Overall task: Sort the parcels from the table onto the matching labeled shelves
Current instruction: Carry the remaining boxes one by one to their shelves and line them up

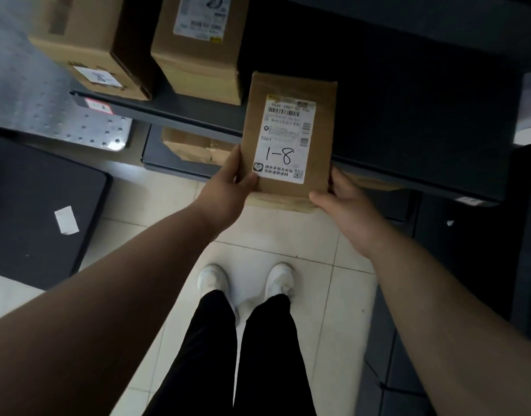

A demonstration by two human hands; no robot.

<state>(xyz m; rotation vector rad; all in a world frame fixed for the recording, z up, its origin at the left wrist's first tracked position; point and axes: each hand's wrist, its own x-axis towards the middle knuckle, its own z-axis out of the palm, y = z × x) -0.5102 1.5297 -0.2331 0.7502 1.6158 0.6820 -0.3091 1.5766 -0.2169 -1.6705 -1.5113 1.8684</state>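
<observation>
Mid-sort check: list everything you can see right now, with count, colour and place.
held parcel: 1, brown cardboard, white label handwritten 1-8, in front of the shelf edge
shelf boxes: 2, brown cardboard, upper left, side by side
lower box: 1, brown, taped, on the level below
shelf: 1, dark grey, across the top
shelf tag: 1, white and red, shelf's front edge, left
perforated panel: 1, silver, far left
black surface: 1, left
paper slip: 1, white, on it
floor: pale tiles
shoes: 2, white, below
left hand: grips parcel's left edge
right hand: grips its lower right corner
</observation>
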